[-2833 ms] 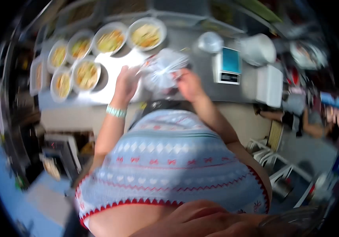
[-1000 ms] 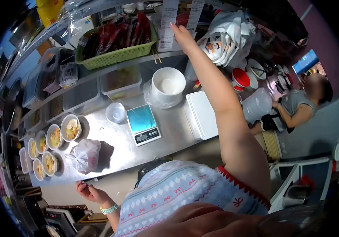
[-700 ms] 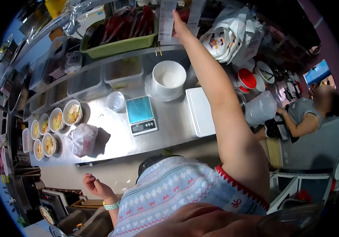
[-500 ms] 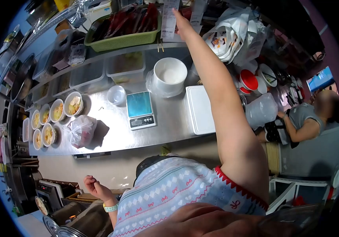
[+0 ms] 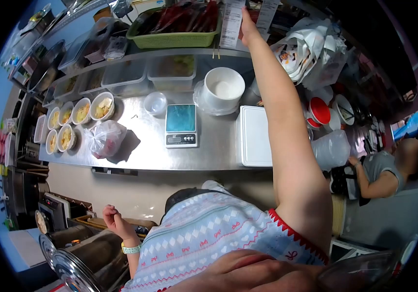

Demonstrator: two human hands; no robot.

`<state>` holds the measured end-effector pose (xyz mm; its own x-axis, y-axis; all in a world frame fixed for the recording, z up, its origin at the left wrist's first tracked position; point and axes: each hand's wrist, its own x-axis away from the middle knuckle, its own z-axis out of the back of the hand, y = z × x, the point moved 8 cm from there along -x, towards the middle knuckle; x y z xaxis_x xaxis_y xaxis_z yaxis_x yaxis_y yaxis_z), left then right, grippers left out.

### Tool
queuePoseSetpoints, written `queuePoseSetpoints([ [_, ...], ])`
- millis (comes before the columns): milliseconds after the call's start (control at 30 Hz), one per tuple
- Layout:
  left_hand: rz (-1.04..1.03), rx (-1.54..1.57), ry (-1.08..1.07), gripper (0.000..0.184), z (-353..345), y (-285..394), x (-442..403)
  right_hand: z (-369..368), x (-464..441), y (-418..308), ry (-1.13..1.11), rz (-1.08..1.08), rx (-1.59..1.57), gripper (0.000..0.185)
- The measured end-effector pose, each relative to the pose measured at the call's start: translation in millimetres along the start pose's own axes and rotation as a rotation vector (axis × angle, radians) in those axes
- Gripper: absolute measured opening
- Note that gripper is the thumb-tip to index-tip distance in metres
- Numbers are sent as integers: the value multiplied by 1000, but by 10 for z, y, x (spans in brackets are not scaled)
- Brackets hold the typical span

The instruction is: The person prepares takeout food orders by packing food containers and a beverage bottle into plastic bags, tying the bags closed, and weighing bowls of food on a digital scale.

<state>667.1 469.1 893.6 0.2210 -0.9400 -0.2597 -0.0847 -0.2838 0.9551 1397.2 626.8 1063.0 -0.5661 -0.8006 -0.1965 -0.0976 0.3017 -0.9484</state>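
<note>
Farthest left on my steel counter (image 5: 216,138) sits one oblong clear tub (image 5: 40,129), then six bowls (image 5: 103,118) of food, four in the back row and two in front. Just beside them is one knotted plastic bag (image 5: 106,139). My left hand (image 5: 115,221) hangs off the counter's near edge, fingers curled inward; whether they press shut or pinch anything, I cannot tell. Next come one small clear cup (image 5: 156,103), one green basket (image 5: 177,40) of dark red packets up on the shelf, one scale (image 5: 181,125) and one stack of white bowls (image 5: 224,90). Above hang two printed slips (image 5: 231,23), with my right hand (image 5: 248,27) between them, edge-on, at least one finger pointing up; I cannot tell whether I'm pinching either slip. Rightward are one white lidded box (image 5: 256,138), a bunch of carrier bags (image 5: 311,51) and one other person (image 5: 381,173).
</note>
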Motion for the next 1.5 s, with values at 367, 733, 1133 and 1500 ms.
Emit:
queuePoseSetpoints([
  [367, -571, -349, -510, 29, -1730, 1888, 7, -45, 102, -143, -292, 34, -21, 26],
  [733, -1486, -42, -574, 57, -2162, 3162, 185, 12, 714, -46, -293, 65, -9, 19],
  [1133, 184, 226, -1309, 47, -4412, 1094, 823, -3, 2954, -833, 4, -12, 166, 23],
  [1500, 389, 216, -1373, 37, -7030, 1033, 3354, 3540, 2971, -1296, -100, -237, 118, 36],
])
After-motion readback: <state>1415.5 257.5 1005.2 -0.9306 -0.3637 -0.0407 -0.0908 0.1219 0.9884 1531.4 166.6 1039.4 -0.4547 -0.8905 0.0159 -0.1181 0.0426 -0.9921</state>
